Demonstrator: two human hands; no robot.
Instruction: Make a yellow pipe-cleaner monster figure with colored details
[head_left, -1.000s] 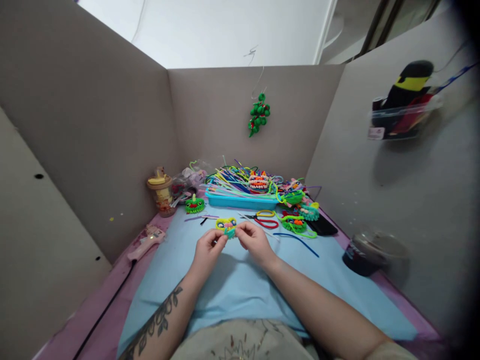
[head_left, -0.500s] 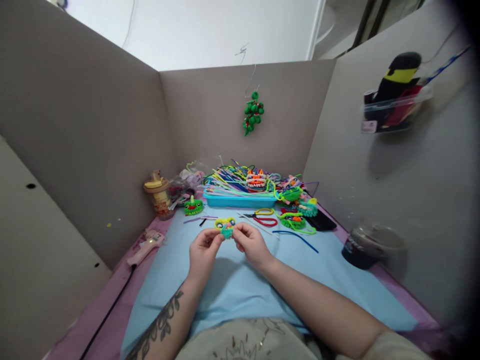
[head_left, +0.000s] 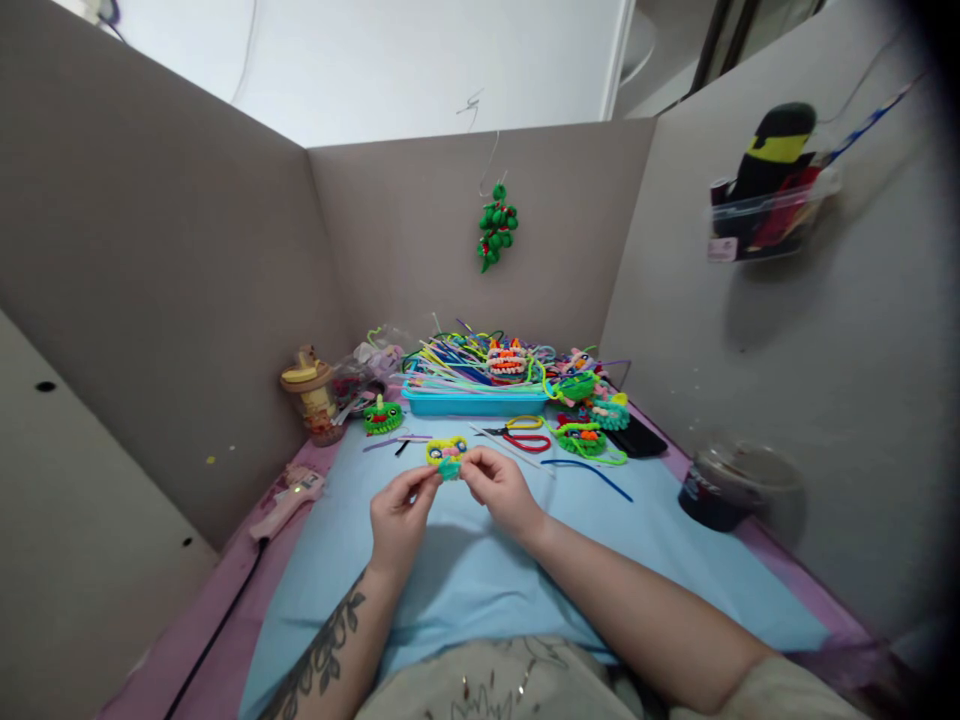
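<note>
Between my two hands is a small teal fuzzy pipe-cleaner piece. My left hand pinches its left side with thumb and forefinger. On the other side, the fingertips of my right hand are closed on its right edge. Just behind it shows a yellow pipe-cleaner figure with round dark eyes; whether it is joined to the teal piece I cannot tell. Red-and-yellow-handled scissors lie to the right, with a dark blue pipe cleaner in front of them.
A blue tray heaped with pipe cleaners stands at the back. Green figures sit left and right, near a dark phone. A pink glue gun lies at left, a lidded cup behind it. At right stands a dark tub.
The whole view has shifted slightly. My left fingers have opened out a little from the teal piece's middle to its left edge, leaving more of it visible. Both hands still hold it.
</note>
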